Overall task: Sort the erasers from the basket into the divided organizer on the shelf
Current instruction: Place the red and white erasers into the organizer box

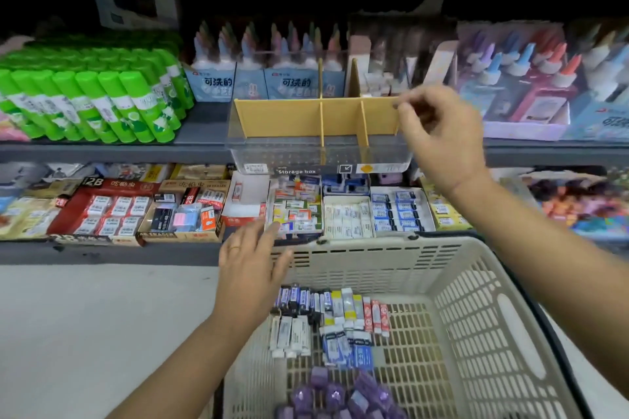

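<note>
**Hand Positions and Item Locations**

1. The left hand [252, 269] is flat, with its fingers straight and slightly spread, and holds nothing. It hovers at the far left corner of the cream perforated plastic basket [374, 248]. Whether the fingers touch the rim cannot be determined.

2. The basket occupies the near centre and right of the scene, below the shelving. The small sleeved rectangular erasers [326, 320] lie on its floor towards the far left side, grouped in blue-black, white, yellow and red rows. The purple faceted erasers [340, 395] lie at the near edge of the basket.

3. The open cardboard trays of boxed erasers [343, 211] stand on the lower shelf, just beyond the far rim of the basket.

4. The clear plastic storage box organizer [289, 153] sits at the near edge of the grey upper shelf [204, 136], at centre. The tan cardboard divider [282, 119] stands upright inside it, crossed by two short partitions.

5. The right hand [439, 133] is raised at the right end of the organizer. Its fingers are curled, and thumb and forefinger pinch the top right corner of the divider.
</note>
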A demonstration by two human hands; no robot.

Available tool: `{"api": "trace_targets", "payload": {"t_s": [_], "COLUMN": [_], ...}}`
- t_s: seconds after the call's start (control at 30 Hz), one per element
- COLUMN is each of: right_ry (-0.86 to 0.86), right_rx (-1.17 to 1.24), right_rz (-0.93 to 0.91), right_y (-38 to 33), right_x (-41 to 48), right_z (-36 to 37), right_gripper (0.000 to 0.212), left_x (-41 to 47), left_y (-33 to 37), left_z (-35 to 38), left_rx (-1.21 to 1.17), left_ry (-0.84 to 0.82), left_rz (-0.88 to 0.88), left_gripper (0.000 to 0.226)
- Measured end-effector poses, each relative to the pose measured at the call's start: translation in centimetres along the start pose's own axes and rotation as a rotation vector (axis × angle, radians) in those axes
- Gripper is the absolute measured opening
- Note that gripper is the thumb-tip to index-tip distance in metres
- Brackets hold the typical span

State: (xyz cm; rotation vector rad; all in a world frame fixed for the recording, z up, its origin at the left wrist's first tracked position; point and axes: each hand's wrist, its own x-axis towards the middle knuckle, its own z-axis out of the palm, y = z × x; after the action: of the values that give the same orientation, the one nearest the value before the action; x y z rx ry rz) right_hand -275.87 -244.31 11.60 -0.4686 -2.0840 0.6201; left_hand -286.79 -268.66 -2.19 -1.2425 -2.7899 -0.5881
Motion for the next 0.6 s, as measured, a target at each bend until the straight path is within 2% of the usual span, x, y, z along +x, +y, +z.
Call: {"api": "trace_targets", "payload": {"t_s": [0.03,0.07,0.1,0.17,0.23,0.27,0.33,0.4,0.43,0.53,0.6], "right_ry": [0.012,-0.046,-0.155,-0.462,-0.762,-0.841,-0.800,-0.657,-0.636,-0.729,-0.751], "right_rx": [0.062,0.070,0.050,-0.018,-0.154,-0.174,-0.081,0.058,0.057,-0.122,-0.099], "right_rz": [0.048,0.129,0.254,0.639,1.022,1.133,1.279,1.365,1.366,1.257,1.221], "right_y": [0.0,0.7,1.7,5.9,10.3,12.0,13.6,13.7,13.8,14.2,14.8], "right_x": [-3.4,-6.9,-10.2,-16.6,-21.7,-23.6,-25.9,-27.1,-27.4,-28.6,-28.8], "right_z": [0.5,1.5,2.6,5.0,6.6,7.0,7.9,9.0,9.6,10.8,11.0], "right_gripper": [0.012,0.015,0.017,0.017,0.030,0.036,0.035,0.016,0.019,0.084,0.094], "left_x": [-0.4,-0.8,-1.1,-1.6,-1.8,-1.8,-1.8,-1.8,-1.8,-2.0,-2.0], "left_y": [-1.1,-2.1,-2.9,-3.7,-3.8,-3.8,-3.6,-3.7,-3.7,-3.7,-3.7], "left_z": [0.8,1.5,2.1,2.9,3.2,3.3,3.3,3.4,3.5,3.5,3.6], "left_rx": [0.041,0.062,0.057,-0.049,-0.171,-0.196,-0.198,-0.191,-0.192,-0.220,-0.228], "left_ry": [-0.063,-0.133,-0.201,-0.297,-0.309,-0.294,-0.260,-0.245,-0.243,-0.233,-0.230], "left_rz": [-0.063,-0.131,-0.193,-0.285,-0.323,-0.325,-0.323,-0.321,-0.320,-0.320,-0.324], "left_gripper": [0.064,0.064,0.066,0.071,0.071,0.071,0.070,0.069,0.070,0.070,0.071]}}
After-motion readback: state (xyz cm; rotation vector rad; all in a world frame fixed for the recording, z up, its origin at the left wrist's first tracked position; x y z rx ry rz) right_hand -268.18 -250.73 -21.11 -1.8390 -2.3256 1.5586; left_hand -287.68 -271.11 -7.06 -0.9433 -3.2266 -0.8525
